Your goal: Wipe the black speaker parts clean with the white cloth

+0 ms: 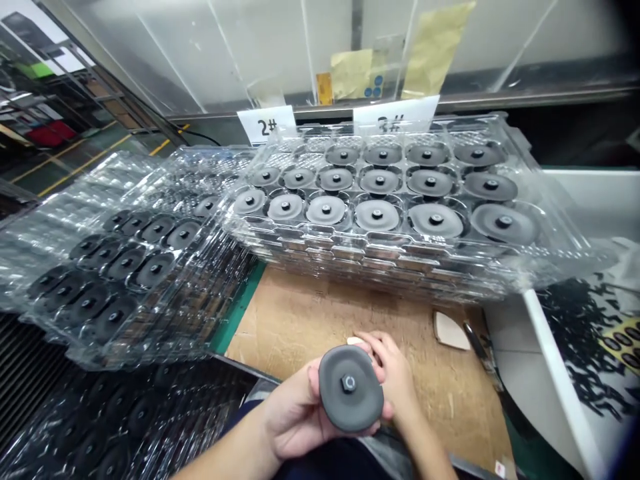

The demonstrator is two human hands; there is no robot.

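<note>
The left hand (295, 417) holds a dark disc (350, 411), its fingers reaching beneath and its thumb up against the left rim. The disc lies low in the view, just to the right of that palm, its broad face turned up toward the camera and a short knob (349, 383) standing at its middle.

The right hand (395, 365) is just beyond the disc's upper right edge, fingers bent and close together. A pale piece (355, 341) shows by its fingertips, partly hidden behind the disc; whether this hand grips it, I cannot tell.

Both hands are over a brown board (300, 303). On its right part lie a cream pad (451, 331) and, beside it, a dark-handled tool (475, 343).

Past the board, well apart from the hands, a stack of clear trays (400, 257) carries rows of similar discs, the back left pockets bare. More trays with discs stand to the left. On the right, a white bin (555, 373) holds small black bits (575, 340).
</note>
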